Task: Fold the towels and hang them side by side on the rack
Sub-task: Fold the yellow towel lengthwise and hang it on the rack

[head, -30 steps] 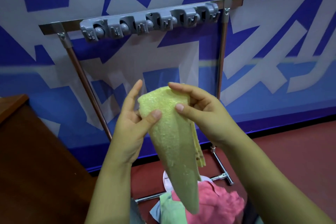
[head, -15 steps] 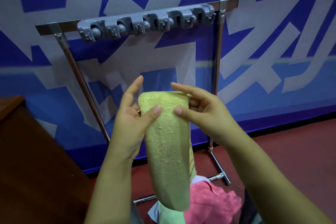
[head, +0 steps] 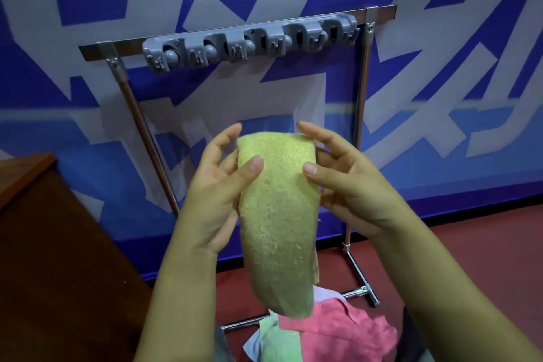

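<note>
One fuzzy yellow terry towel, folded into a long narrow strip, hangs between two hands. The left hand pinches its upper edge, thumb in front and fingers behind; the right hand pinches the opposite edge likewise. Beyond the fingertips stands one metal rack carrying a grey plastic hook strip. Below the fingers lies a heap of perhaps three cloths: pink, pale green, white.

We count one yellow towel held up, three more towels heaped at six o'clock — pink, green, white — and one rack.
</note>
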### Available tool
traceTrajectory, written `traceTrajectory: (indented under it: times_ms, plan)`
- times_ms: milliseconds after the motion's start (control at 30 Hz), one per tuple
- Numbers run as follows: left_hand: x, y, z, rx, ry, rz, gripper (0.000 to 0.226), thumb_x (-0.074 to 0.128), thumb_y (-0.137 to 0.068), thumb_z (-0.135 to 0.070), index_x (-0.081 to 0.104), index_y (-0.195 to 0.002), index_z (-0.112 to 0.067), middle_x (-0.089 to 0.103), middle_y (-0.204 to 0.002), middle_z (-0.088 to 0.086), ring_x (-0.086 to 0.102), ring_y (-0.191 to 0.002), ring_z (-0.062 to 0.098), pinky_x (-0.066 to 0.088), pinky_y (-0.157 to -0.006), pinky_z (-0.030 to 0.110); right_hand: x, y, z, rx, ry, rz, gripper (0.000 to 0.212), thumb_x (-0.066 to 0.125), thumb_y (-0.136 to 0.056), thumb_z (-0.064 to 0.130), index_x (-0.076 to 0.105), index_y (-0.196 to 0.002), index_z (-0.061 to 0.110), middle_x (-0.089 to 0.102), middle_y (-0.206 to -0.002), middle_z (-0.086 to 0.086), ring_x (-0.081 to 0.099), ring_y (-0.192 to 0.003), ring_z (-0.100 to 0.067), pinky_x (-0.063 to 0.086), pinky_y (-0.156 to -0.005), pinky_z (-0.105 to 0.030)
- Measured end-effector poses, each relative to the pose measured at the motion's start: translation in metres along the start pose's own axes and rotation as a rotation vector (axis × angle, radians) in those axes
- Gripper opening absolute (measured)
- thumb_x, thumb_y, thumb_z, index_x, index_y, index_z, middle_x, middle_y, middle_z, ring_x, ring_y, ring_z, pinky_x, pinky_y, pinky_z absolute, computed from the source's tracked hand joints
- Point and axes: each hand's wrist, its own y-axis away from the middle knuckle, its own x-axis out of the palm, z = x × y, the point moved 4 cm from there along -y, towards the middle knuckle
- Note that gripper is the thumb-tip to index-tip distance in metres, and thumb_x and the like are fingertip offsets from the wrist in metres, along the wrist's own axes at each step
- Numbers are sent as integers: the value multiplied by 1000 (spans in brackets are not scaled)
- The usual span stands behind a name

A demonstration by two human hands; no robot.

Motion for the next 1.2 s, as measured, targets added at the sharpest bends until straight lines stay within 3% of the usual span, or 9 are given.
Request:
traceTrajectory:
  times_ms: [67,167,333,500,700,800,867,1033,1200]
  plan:
    - [1,0,0,20,-43,8,61,64,-68,-7,50,-125,-23,71,-102,4,67,-96,19,57,-70,29,-2,-1,3,-14,115,-40,44,61,-79,-5,61,-115,22,67,-99,-1,65,-86,-11,55,-69,-27]
    - [0,-1,1,118,-162,-52,51,65,-72,-3,53,-118,-22,72,-85,0,66,-86,14,55,-66,25,-2,0,6,-88,328,-157,36,61,-82,-9,64,-105,19,68,-97,-1,65,-87,-9,55,-75,-24]
    - [-3,3,-3,297,-334,-114,39,67,-78,0,62,-105,-28,70,-96,0,65,-90,12,53,-80,28,1,8,8,-215,564,-198,36,65,-83,1,68,-99,33,68,-100,-4,64,-95,-26,54,-84,-40]
    - [3,2,-9,419,-337,-43,38,68,-74,-3,67,-95,-34,65,-99,-8,61,-94,9,50,-81,24,1,13,17,-336,743,-204,42,67,-83,5,63,-109,36,66,-97,17,65,-89,-6,52,-82,-23]
    - [15,-9,-21,442,-245,58,34,63,-76,4,63,-97,-23,67,-90,-14,62,-86,2,50,-75,18,-2,8,36,-522,1105,-327,56,71,-77,28,47,-127,35,47,-95,1,48,-91,-2,42,-89,-17]
    - [14,-16,-28,429,-217,78,34,63,-77,3,62,-99,-22,67,-89,-14,62,-84,3,51,-74,20,6,-3,48,-466,1088,-131,40,70,-77,27,57,-114,37,41,-122,-1,41,-120,-7,36,-106,-27]
    - [11,-21,-34,415,-207,90,35,62,-76,2,60,-102,-21,67,-85,-12,62,-81,4,52,-71,20,16,-11,51,-306,1050,65,29,71,-79,22,65,-104,36,45,-129,3,43,-125,-5,40,-105,-31]
    - [-1,-29,-49,366,-216,114,37,61,-76,0,58,-106,-21,66,-79,-9,63,-77,6,53,-68,22,36,-30,67,-189,1150,158,23,71,-80,11,73,-95,29,62,-86,17,60,-84,4,51,-77,-17]
    - [-23,-40,-58,351,-435,-68,37,64,-83,-1,57,-111,-24,63,-101,4,62,-99,17,54,-85,33,63,-62,69,-126,1265,90,17,70,-80,16,74,-92,27,72,-91,5,66,-84,-4,55,-77,-21]
